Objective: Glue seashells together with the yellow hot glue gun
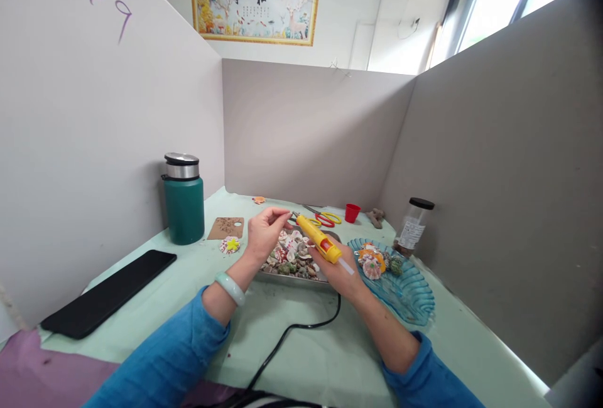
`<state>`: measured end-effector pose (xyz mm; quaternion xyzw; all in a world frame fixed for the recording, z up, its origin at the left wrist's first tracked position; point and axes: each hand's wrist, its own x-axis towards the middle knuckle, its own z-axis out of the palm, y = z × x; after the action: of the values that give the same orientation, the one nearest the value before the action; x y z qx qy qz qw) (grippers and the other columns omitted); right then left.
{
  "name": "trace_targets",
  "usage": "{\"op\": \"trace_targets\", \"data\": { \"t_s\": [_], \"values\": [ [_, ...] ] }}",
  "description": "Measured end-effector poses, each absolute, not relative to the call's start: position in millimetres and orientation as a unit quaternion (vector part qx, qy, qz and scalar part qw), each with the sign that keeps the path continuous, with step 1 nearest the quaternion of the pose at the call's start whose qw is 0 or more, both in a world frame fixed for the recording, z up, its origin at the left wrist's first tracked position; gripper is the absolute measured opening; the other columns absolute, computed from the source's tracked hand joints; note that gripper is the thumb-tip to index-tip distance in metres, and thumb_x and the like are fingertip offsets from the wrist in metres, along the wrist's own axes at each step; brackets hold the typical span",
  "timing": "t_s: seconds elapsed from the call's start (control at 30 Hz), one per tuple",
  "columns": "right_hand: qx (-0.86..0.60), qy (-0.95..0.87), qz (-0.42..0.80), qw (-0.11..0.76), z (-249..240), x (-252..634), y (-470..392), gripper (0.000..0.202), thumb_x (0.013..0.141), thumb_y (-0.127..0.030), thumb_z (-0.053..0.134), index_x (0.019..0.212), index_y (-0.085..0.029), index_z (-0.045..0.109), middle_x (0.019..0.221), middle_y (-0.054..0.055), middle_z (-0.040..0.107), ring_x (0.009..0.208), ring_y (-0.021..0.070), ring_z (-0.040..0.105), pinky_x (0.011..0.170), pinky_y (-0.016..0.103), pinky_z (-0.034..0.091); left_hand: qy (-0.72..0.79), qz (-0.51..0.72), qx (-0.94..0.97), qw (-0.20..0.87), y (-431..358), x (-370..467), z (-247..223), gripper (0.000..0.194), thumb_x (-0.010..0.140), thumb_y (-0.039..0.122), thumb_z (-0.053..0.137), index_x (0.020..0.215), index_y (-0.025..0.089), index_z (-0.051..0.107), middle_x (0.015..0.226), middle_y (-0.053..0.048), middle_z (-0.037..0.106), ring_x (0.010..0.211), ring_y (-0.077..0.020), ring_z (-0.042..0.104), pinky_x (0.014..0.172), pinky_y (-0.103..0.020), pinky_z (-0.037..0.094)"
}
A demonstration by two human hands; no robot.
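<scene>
My right hand [336,270] is wrapped round a yellow glue gun [318,238], which has a clear glue stick at its rear and its nozzle toward the upper left. Close to the nozzle tip, the fingertips of my left hand [266,232] are pinched together; what they hold, if anything, is too small to make out. Both hands are over a metal tray [287,279] holding many shells and small stones [292,254]. A black cord [301,326] runs from beneath the right hand toward the front edge.
Left: green bottle [184,207], black slab [110,292], brown card [226,228], shell piece with yellow star [230,245]. Behind: scissors [325,218], red cup [352,213]. Right: blue plate [409,295] with shell pieces [374,262], and a black-lidded jar [412,229]. Grey partitions [311,132] stand around.
</scene>
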<state>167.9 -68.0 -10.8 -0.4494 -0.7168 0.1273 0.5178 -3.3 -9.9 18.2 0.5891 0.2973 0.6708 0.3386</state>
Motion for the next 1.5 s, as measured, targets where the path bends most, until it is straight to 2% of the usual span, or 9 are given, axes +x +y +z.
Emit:
{"op": "trace_targets", "data": {
  "t_s": [0.23,0.5,0.7,0.93,1.1,1.5],
  "values": [
    [-0.463,-0.696,0.110,0.538,-12.5,169.8,-65.2,0.025,0.084,-0.042,0.053,0.091,-0.021,0.064,0.079,0.003,0.065,0.071,0.0188,0.058,0.068,0.030,0.045,0.296,0.672,0.562,0.381,-15.2,-2.0,23.6,0.022,0.068,0.032,0.073,0.078,0.014,0.065,0.057,-0.001,0.066,0.057,-0.0146,0.064,0.060,-0.026,0.051],
    [-0.437,-0.739,0.074,0.508,-11.9,167.5,-68.6,0.022,0.086,-0.039,0.052,0.090,-0.020,0.062,0.075,0.002,0.063,0.066,0.0168,0.056,0.064,0.027,0.043,0.286,0.665,0.549,0.418,-10.0,-1.2,17.5,0.023,0.068,0.031,0.073,0.079,0.013,0.065,0.060,-0.001,0.067,0.057,-0.0138,0.065,0.061,-0.025,0.051],
    [-0.451,-0.717,0.056,0.529,-12.6,168.6,-66.4,0.025,0.086,-0.041,0.052,0.091,-0.019,0.063,0.078,0.003,0.064,0.067,0.0178,0.057,0.063,0.028,0.044,0.298,0.668,0.524,0.436,-13.3,-0.9,20.5,0.025,0.066,0.031,0.075,0.079,0.013,0.065,0.057,-0.001,0.066,0.056,-0.0128,0.063,0.061,-0.024,0.051],
    [-0.430,-0.736,0.050,0.520,-12.1,168.5,-68.3,0.023,0.086,-0.040,0.052,0.089,-0.019,0.062,0.073,0.001,0.062,0.064,0.0158,0.055,0.061,0.026,0.043,0.299,0.662,0.491,0.481,-8.5,-2.9,19.2,0.031,0.063,0.034,0.076,0.079,0.011,0.065,0.074,-0.004,0.069,0.055,-0.0108,0.061,0.058,-0.024,0.050],
    [-0.436,-0.738,0.041,0.514,-12.9,168.1,-67.9,0.019,0.085,-0.037,0.053,0.083,-0.019,0.059,0.068,0.000,0.059,0.060,0.0142,0.053,0.059,0.025,0.040,0.298,0.661,0.487,0.486,-6.5,-4.7,19.1,0.032,0.063,0.037,0.076,0.079,0.011,0.064,0.076,-0.005,0.069,0.053,-0.0099,0.060,0.057,-0.024,0.049],
    [-0.445,-0.730,0.058,0.515,-13.9,168.6,-66.2,0.022,0.085,-0.039,0.052,0.089,-0.019,0.062,0.075,0.002,0.064,0.066,0.0161,0.057,0.062,0.026,0.044,0.309,0.653,0.504,0.474,-6.7,-4.2,17.4,0.033,0.062,0.037,0.076,0.078,0.011,0.065,0.074,-0.005,0.068,0.051,-0.0104,0.059,0.056,-0.025,0.049]
  ]
}}
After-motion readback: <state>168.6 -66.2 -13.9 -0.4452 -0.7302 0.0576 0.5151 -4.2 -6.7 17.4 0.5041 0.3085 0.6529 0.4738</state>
